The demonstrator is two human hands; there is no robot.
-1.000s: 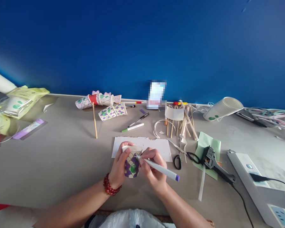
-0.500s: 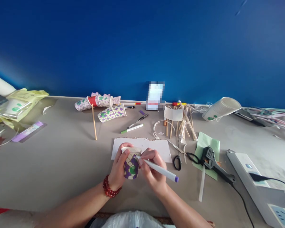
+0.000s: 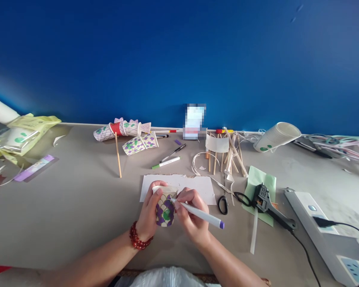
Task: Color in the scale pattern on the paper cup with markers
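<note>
My left hand (image 3: 148,211) is closed around a paper cup (image 3: 164,215) with a scale pattern, partly filled in purple, and a green mark low on its side. Between the fingers of my right hand (image 3: 194,217) is a white marker (image 3: 202,215) with a purple end. Its tip meets the upper right of the cup's patterned side. Both hands are over a white sheet of card (image 3: 202,193) with a ragged far edge. Beyond them lie a green-capped marker (image 3: 166,162) and a black pen (image 3: 177,149).
At the back left, a fish-like row of joined cups (image 3: 101,132) rests on a stick, beside a purple-and-green patterned cup (image 3: 137,144). Scissors (image 3: 223,204), a glue gun (image 3: 267,205), a power strip (image 3: 320,235), wooden sticks (image 3: 235,157) and stacked cups (image 3: 273,139) occupy the right.
The marker tip has shifted very slightly on the cup's side. Both hands keep their hold, and the view has moved a little.
</note>
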